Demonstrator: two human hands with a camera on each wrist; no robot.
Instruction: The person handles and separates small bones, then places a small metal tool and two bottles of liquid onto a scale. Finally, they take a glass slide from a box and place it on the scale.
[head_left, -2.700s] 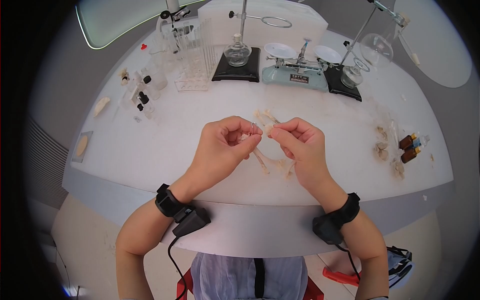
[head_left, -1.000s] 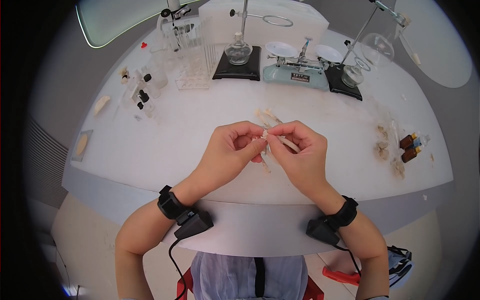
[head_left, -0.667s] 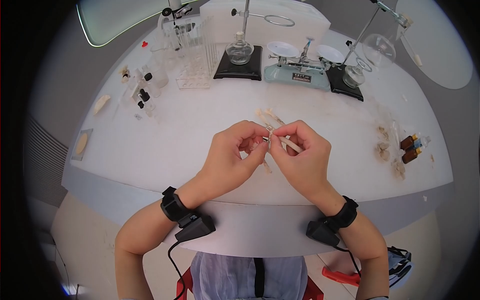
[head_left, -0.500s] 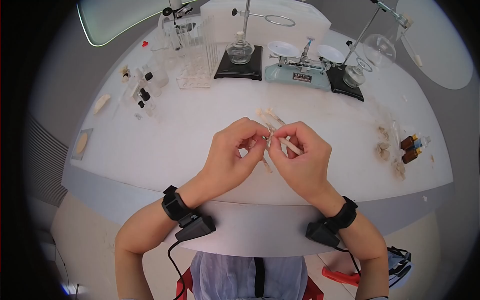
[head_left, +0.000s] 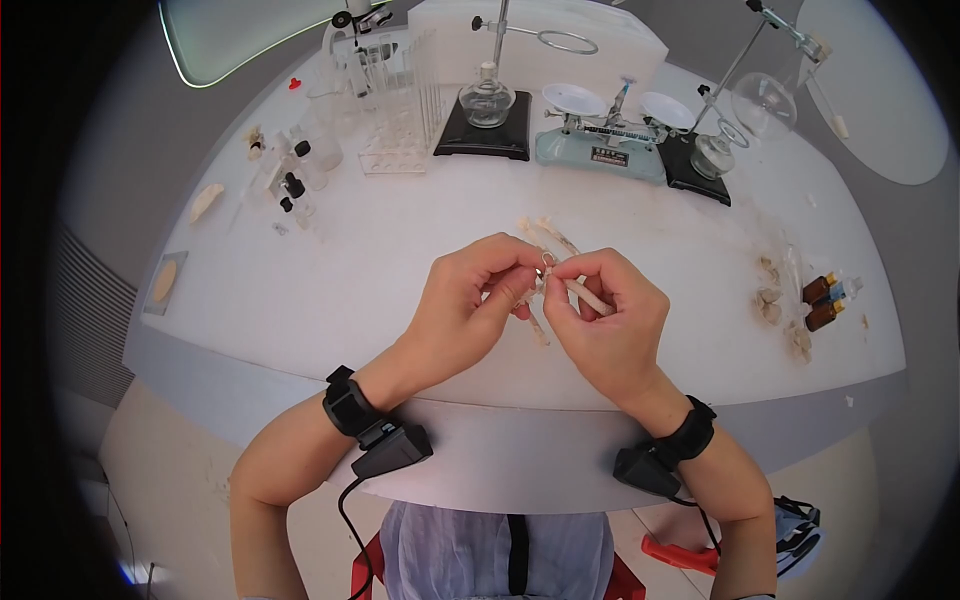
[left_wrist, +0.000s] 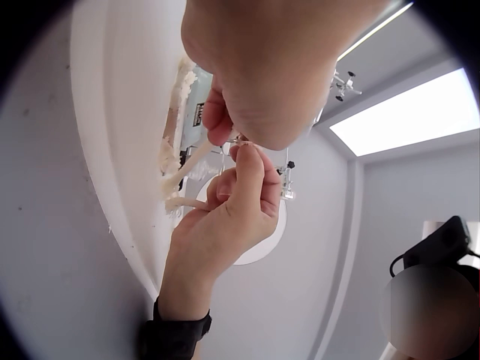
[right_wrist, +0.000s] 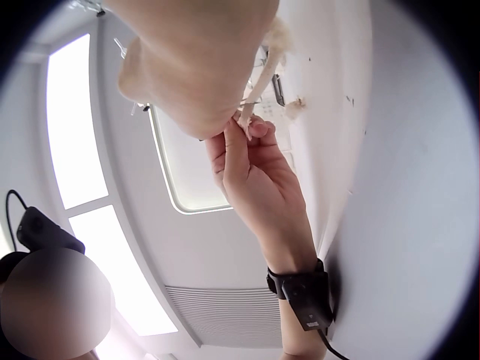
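In the head view my two hands meet over the middle of the table. Thumb and forefinger of the left hand (head_left: 465, 305) pinch a thin metal wire, whose small loop (head_left: 548, 259) shows above the fingertips. The right hand (head_left: 620, 325) holds a pale bone (head_left: 590, 297) slanting across its palm, its end at the left fingertips. A further bone (head_left: 541, 332) shows under the left hand. Beyond the hands lie more knobby-ended bones (head_left: 548, 232). In the right wrist view a bone (right_wrist: 264, 77) runs to the joined fingertips, which hide the contact.
Glass bottles with black caps (head_left: 294, 187) and a test tube rack (head_left: 392, 160) stand at left. A spirit lamp (head_left: 487, 103), a balance (head_left: 600, 157) and ring stands line the back. Brown bottles (head_left: 822, 316) and stone-like pieces (head_left: 768, 305) lie at right.
Earlier the hands were apart, the left with the wire loop. They have come together, and the right hand's bone now slants across its palm. Lately both shifted slightly right.
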